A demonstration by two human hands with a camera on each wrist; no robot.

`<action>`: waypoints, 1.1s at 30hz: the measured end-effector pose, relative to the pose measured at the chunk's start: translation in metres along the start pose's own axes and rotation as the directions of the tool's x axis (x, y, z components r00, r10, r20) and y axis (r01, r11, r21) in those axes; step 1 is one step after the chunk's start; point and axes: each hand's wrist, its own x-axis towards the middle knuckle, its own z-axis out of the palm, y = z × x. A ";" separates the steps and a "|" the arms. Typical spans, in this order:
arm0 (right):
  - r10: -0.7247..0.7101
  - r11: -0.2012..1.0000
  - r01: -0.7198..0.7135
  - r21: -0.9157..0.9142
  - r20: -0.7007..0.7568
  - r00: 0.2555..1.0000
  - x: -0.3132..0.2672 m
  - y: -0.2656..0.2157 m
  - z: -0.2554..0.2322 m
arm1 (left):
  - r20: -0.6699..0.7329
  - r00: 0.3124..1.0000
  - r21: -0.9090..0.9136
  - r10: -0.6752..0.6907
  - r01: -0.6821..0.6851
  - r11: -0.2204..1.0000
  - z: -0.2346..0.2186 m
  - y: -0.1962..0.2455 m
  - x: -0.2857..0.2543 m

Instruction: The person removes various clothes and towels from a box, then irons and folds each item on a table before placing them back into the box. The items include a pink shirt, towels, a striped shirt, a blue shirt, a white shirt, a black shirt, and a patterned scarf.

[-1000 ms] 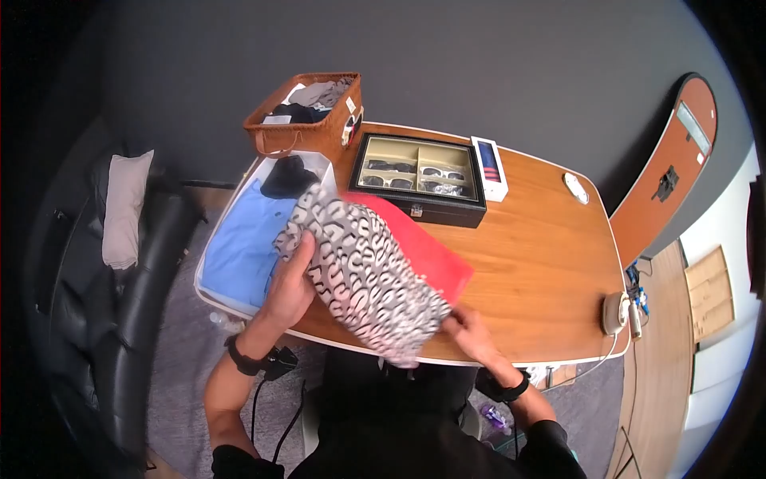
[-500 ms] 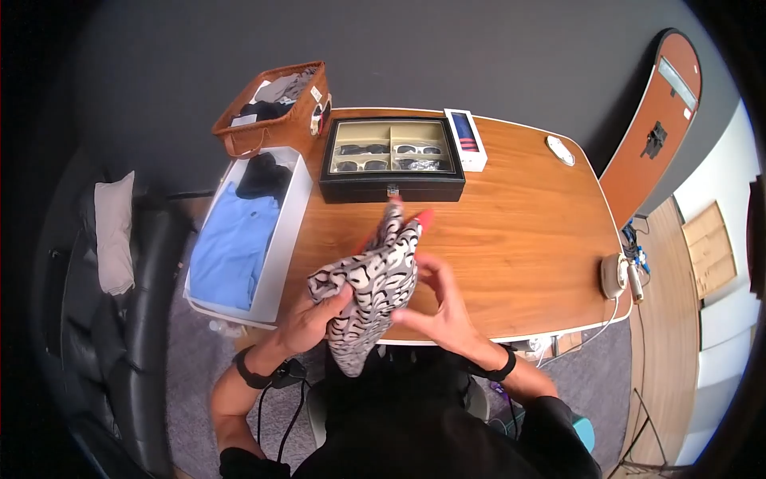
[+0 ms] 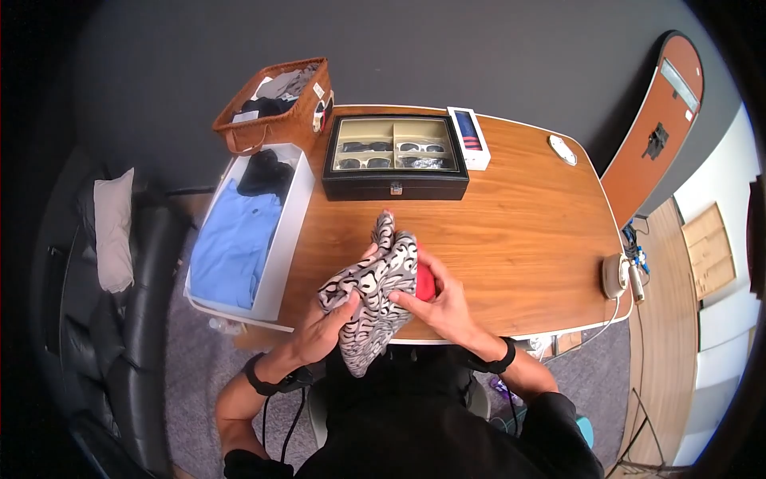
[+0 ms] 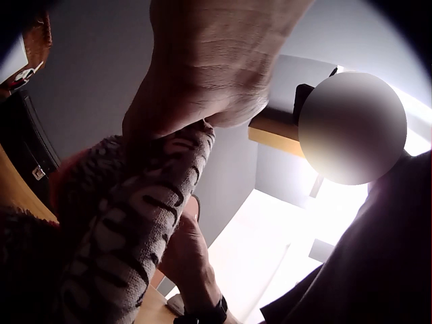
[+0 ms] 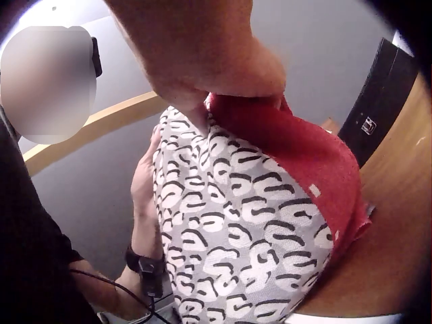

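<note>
Both hands hold a folded cloth (image 3: 375,295), grey with a white-and-black leopard-like print, above the table's front edge. Its red side (image 5: 317,162) shows along the right in the right wrist view, and its kind is not clear. At the cloth's left side, my left hand (image 3: 323,323) grips it with the thumb on the printed face. My right hand (image 3: 443,307) pinches the right side, thumb over the print and fingers behind by the red part. In the left wrist view the printed cloth (image 4: 142,216) hangs in a fold below the left hand.
On the wooden table (image 3: 519,247) a white box (image 3: 291,239) holds a blue garment (image 3: 235,243) and black cloth (image 3: 266,174). Behind it stands a brown basket (image 3: 279,128) of clothes. A black glasses case (image 3: 359,190) and a white box with a dark-blue item (image 3: 477,160) sit at the back.
The cloth, spread out wide a second ago, has been folded and bunched up in front of the body. The right hand has moved in and now pinches its right side.
</note>
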 end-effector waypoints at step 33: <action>-0.119 0.991 0.116 0.067 0.042 0.992 -0.009 -0.170 -0.076 | 0.315 0.946 0.734 -0.072 -0.196 0.650 -0.048 0.107 0.034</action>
